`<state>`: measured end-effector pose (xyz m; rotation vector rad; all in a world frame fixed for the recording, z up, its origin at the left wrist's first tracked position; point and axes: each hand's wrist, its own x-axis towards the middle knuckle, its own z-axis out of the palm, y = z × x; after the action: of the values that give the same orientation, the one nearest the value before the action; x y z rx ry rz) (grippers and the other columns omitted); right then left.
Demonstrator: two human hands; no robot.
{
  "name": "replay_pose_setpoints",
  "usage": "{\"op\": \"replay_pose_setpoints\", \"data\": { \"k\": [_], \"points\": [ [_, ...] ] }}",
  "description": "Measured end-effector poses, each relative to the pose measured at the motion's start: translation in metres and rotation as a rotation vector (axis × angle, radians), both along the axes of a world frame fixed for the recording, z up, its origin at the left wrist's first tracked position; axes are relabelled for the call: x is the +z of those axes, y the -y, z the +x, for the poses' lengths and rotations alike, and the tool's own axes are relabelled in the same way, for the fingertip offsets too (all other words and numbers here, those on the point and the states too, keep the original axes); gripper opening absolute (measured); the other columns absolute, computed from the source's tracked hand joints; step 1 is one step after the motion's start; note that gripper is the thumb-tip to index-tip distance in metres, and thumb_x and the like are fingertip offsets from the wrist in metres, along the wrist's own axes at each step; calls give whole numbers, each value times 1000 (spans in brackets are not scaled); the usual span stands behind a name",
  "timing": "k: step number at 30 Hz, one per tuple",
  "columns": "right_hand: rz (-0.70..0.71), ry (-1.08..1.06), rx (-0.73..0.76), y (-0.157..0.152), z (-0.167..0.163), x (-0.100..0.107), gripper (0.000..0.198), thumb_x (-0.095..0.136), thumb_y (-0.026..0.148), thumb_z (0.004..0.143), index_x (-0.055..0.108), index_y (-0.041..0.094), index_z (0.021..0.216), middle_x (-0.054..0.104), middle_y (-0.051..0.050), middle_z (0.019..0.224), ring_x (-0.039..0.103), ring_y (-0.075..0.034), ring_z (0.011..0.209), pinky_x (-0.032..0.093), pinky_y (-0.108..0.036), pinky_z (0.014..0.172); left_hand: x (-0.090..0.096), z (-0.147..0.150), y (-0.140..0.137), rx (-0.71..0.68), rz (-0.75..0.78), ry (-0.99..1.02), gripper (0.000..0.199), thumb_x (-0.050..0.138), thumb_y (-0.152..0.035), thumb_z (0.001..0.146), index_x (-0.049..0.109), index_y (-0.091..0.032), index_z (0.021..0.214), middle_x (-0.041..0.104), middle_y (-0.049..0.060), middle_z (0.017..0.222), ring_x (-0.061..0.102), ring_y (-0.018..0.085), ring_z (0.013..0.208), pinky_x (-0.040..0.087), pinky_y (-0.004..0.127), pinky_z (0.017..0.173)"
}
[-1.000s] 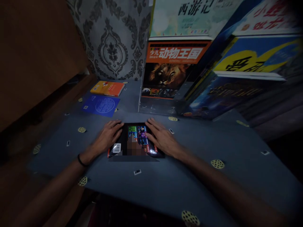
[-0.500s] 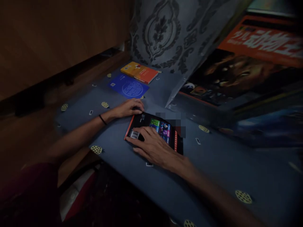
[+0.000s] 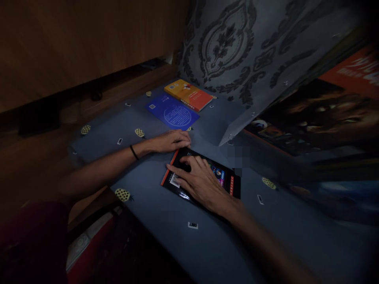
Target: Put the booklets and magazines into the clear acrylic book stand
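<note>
Right hand further across black book; left hand at its edge

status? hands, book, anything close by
Right hand flat on black book. Left hand open at its far corner. Blue book and orange book lie beyond, apart.

Dim, murky light throughout; corners fall to near black. Motion blur smears the big books at three o'clock; edges bend.
</note>
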<state>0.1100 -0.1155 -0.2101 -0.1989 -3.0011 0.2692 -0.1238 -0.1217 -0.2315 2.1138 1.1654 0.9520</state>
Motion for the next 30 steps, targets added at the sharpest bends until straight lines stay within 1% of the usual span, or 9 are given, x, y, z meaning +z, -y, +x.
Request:
{"op": "replay_pose_setpoints", "data": {
  "k": [4, 8, 13, 17, 19, 22, 25, 28, 30],
  "points": [
    [55, -11, -67, -13, -6, -3, 42, 43, 41, 106, 59, 32, 144, 56, -13, 120, 51, -28, 105, 49, -47, 88, 1, 0, 2, 41, -43, 48, 51, 36, -48, 106, 73, -14, 94, 70, 10, 103, 65, 18, 98, 50, 33, 96],
    [114, -27, -132, -20, -12, -6, 45, 40, 41, 107, 57, 29, 146, 55, -14, 116, 51, -29, 105, 49, -45, 86, 1, 1, 3, 88, -54, 67, 56, 34, -52, 106, 72, -13, 90, 71, 10, 99, 66, 17, 93, 51, 31, 93],
    [141, -28, -209, -25, -18, -6, 50, 40, 47, 106, 60, 21, 143, 56, -15, 112, 51, -30, 101, 48, -45, 86, 3, 3, 6, 148, -86, 77, 54, 32, -48, 107, 70, -12, 94, 70, 9, 96, 66, 16, 86, 52, 31, 88],
    [112, -61, -263, -26, -20, -8, 58, 41, 57, 103, 61, 19, 142, 55, -15, 111, 50, -30, 100, 49, -46, 87, 5, 3, 7, 178, -69, 38, 49, 32, -44, 107, 68, -14, 94, 70, 10, 97, 66, 18, 92, 51, 33, 92],
    [90, -68, -264, -26, -21, -8, 59, 42, 59, 102, 62, 18, 140, 55, -15, 110, 50, -30, 99, 50, -47, 86, 5, 3, 8, 177, -65, 12, 46, 32, -42, 107, 67, -14, 95, 70, 9, 98, 66, 17, 94, 51, 32, 93],
    [69, -82, -269, -25, -22, -7, 54, 48, 56, 101, 63, 18, 136, 57, -16, 113, 51, -31, 102, 51, -50, 88, 6, 3, 8, 148, -27, -63, 42, 35, -39, 107, 67, -15, 95, 70, 10, 102, 66, 19, 98, 51, 34, 95],
    [36, -93, -282, -22, -21, -4, 47, 55, 48, 100, 64, 16, 134, 58, -17, 117, 53, -33, 108, 52, -51, 92, 8, 3, 10, 119, 28, -176, 36, 37, -36, 106, 66, -17, 96, 69, 9, 107, 64, 20, 104, 49, 37, 97],
    [11, -110, -306, -18, -16, -2, 40, 54, 39, 102, 65, 15, 133, 59, -17, 120, 54, -31, 110, 53, -50, 96, 9, 3, 14, 114, 60, -245, 30, 39, -32, 106, 66, -19, 101, 68, 8, 108, 62, 20, 104, 49, 38, 98],
    [15, -117, -321, -16, -11, -1, 40, 52, 35, 103, 63, 14, 135, 60, -17, 122, 55, -30, 111, 53, -49, 98, 8, 3, 16, 114, 69, -268, 25, 43, -31, 104, 65, -19, 104, 68, 8, 109, 62, 21, 105, 49, 38, 99]
  ]
}}
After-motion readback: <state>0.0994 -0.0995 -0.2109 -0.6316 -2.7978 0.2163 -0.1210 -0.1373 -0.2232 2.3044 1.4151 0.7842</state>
